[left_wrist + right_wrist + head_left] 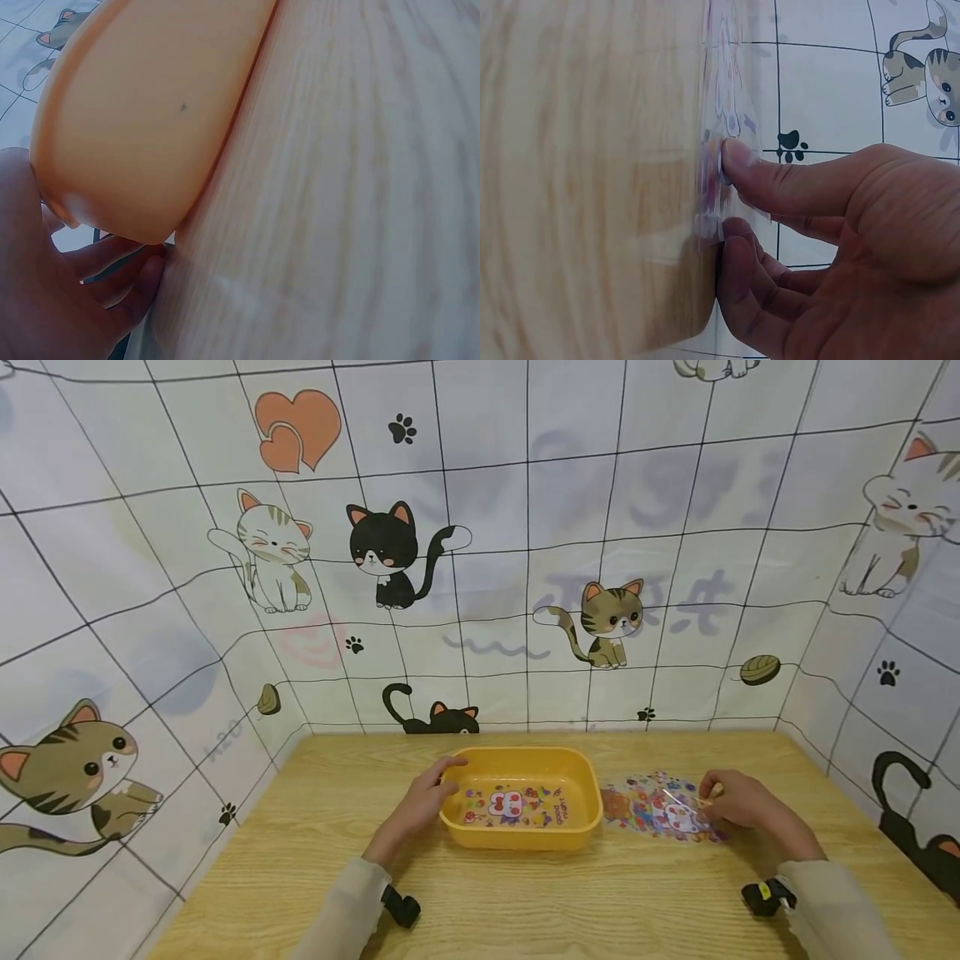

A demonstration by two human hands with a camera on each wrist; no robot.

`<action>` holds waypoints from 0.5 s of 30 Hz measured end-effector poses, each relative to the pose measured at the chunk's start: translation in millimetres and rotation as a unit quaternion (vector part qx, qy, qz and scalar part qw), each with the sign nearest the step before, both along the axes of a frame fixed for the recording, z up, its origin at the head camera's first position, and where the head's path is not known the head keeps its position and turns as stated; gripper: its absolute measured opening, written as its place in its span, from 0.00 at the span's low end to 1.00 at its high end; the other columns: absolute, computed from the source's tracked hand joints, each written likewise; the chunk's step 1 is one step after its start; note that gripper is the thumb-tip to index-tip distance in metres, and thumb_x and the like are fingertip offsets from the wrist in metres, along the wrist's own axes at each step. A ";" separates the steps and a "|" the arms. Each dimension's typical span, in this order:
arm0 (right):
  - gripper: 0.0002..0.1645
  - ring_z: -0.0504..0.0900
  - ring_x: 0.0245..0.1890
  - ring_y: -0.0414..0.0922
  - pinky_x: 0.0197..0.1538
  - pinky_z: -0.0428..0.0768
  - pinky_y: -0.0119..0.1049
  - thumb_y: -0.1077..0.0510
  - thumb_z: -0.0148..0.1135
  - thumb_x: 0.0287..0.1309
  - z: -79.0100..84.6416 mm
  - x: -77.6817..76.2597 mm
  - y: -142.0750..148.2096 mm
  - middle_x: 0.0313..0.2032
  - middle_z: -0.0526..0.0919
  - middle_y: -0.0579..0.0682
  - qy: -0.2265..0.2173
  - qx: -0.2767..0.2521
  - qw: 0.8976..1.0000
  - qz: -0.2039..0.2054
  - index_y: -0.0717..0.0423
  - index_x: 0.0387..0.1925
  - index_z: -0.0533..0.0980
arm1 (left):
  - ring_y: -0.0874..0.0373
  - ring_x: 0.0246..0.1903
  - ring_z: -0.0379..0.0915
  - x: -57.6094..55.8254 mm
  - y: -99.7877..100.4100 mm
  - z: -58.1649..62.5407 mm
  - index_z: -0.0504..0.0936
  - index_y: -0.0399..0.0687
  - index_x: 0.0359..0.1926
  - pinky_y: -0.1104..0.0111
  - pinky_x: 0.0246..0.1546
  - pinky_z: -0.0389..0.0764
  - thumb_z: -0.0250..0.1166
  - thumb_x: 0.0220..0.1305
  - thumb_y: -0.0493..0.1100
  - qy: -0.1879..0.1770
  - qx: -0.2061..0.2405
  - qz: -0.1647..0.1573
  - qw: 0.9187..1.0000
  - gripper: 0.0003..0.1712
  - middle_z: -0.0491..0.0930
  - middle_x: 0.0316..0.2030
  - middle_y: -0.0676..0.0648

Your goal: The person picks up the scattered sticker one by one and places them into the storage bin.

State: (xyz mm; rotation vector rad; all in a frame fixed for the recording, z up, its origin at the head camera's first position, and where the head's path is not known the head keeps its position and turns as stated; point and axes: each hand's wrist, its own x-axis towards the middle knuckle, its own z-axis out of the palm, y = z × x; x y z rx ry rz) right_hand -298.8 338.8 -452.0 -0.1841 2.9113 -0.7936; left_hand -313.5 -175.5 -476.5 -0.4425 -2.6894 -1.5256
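A yellow plastic basin sits on the wooden table, with cartoon stickers on its inside bottom. My left hand grips the basin's left end; in the left wrist view the thumb lies at the rim and the other fingers curl by the end wall. To the right of the basin is a clear sheet of colourful stickers, lying close to its right wall. My right hand pinches the right part of this sheet. The right wrist view shows the thumb pressed on the clear plastic, fingers bent below.
The wooden table reaches back to a wall covering printed with cats and grid lines, which also stands on both sides. Black straps with small devices sit at both wrists, over light sleeves.
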 end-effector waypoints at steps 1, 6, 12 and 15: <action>0.16 0.72 0.27 0.45 0.30 0.70 0.38 0.62 0.73 0.53 0.1 -0.4 -0.4 0.32 0.76 0.55 0.001 -0.001 1.000 0.001 0.64 0.39 0.75 | 0.39 0.75 0.62 0.4 -0.5 0.3 0.76 0.52 0.67 0.42 0.74 0.64 0.54 0.71 0.38 0.001 -0.001 0.000 1.000 0.25 0.69 0.74 0.41; 0.20 0.73 0.29 0.46 0.32 0.71 0.38 0.62 0.73 0.53 -0.1 -0.4 -1.9 0.32 0.76 0.55 -0.010 -0.013 1.000 -0.006 0.67 0.44 0.75 | 0.41 0.75 0.62 2.2 -1.8 1.6 0.76 0.53 0.67 0.43 0.74 0.65 0.55 0.71 0.38 -0.004 -0.002 0.000 1.000 0.25 0.69 0.74 0.42; 0.27 0.73 0.30 0.46 0.33 0.70 0.37 0.63 0.70 0.57 -0.6 -0.4 1.5 0.32 0.76 0.54 -0.017 -0.053 0.998 -0.012 0.74 0.53 0.71 | 0.40 0.75 0.62 2.0 -1.5 1.9 0.76 0.53 0.67 0.43 0.75 0.64 0.54 0.71 0.38 -0.004 0.001 0.000 1.000 0.25 0.68 0.75 0.41; 0.30 0.72 0.29 0.45 0.32 0.70 0.37 0.65 0.66 0.59 -0.4 -0.8 5.4 0.31 0.74 0.53 -0.019 -0.074 0.997 -0.008 0.77 0.57 0.65 | 0.40 0.76 0.61 1.7 -1.6 2.1 0.76 0.52 0.68 0.43 0.75 0.63 0.54 0.71 0.38 -0.004 -0.001 -0.002 1.000 0.25 0.68 0.75 0.41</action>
